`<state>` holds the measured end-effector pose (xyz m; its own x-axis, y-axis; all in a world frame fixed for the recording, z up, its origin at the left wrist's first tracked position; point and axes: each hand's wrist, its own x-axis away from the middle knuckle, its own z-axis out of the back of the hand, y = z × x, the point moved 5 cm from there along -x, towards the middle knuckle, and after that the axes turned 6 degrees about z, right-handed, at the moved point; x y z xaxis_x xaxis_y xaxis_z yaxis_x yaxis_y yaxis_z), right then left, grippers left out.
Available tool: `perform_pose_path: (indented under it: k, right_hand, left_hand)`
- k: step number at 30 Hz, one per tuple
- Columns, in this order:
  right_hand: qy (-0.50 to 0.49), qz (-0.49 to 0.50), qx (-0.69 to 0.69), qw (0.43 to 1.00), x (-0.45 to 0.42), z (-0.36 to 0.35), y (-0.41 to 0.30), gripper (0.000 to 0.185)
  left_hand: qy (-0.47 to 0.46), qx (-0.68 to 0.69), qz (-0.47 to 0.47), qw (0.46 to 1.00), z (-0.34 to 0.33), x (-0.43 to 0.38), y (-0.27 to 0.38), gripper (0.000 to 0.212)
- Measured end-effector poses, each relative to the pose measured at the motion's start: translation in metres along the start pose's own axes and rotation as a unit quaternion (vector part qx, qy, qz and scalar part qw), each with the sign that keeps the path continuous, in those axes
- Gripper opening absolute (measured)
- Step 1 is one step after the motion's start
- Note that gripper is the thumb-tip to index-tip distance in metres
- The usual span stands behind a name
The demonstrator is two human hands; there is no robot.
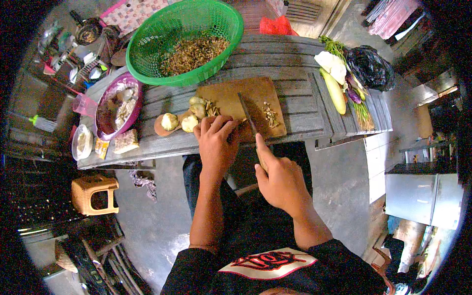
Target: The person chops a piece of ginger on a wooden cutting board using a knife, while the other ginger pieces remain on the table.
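A wooden cutting board (225, 90) lies near the table's front edge. My right hand (282, 180) grips the handle of a knife (247, 112), whose blade rests over the middle of the board. My left hand (217, 142) is at the board's front edge, left of the blade, fingers bent down on a small pale piece that is mostly hidden. Small chopped pieces (271, 115) lie on the board's right side. Beyond my left fingers are pale round vegetables (198, 107) and thin slices. More round pieces (169, 121) sit on the board's rounded handle at the left.
A green plastic basket (184, 79) with brown shredded matter stands behind the board. Left are a purple basin (138, 94), a small clear bowl (82, 142) and a sachet (101, 148). A cauliflower (330, 64), a long pale vegetable (333, 92) and a black plastic bag (370, 68) lie right.
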<state>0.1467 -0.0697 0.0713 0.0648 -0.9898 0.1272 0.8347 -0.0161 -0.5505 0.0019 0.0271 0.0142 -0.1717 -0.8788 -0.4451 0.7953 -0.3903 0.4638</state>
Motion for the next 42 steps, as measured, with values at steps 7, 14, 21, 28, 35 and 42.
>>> perform_pose_path:
  k: [7, 14, 21, 28, 35, 42]
  right_hand:
    - [0.045, 0.028, -0.013, 0.998, -0.01, -0.008, 0.004, 0.074]
    - [0.022, 0.006, -0.005, 1.0, -0.003, -0.024, 0.004, 0.074]
    - [0.018, 0.015, 0.005, 1.0, 0.001, -0.012, -0.002, 0.074]
    - [0.032, 0.031, -0.004, 0.999, -0.004, -0.01, 0.005, 0.075]
    - [0.04, 0.02, 0.016, 0.999, -0.003, -0.023, 0.004, 0.074]
    - [0.025, 0.018, 0.003, 1.0, 0.005, -0.02, -0.001, 0.076]
  left_hand:
    - [0.005, 0.007, -0.016, 1.0, 0.002, -0.003, 0.003, 0.032]
    - [0.017, 0.002, -0.023, 1.0, -0.001, -0.003, 0.004, 0.032]
    - [0.034, -0.034, -0.028, 0.998, -0.002, 0.001, 0.004, 0.026]
    - [0.046, -0.06, 0.018, 0.997, -0.007, -0.003, 0.009, 0.021]
    - [0.044, -0.02, 0.016, 0.999, -0.005, -0.005, 0.011, 0.024]
    - [0.035, -0.006, -0.008, 0.999, -0.005, 0.0, 0.001, 0.033]
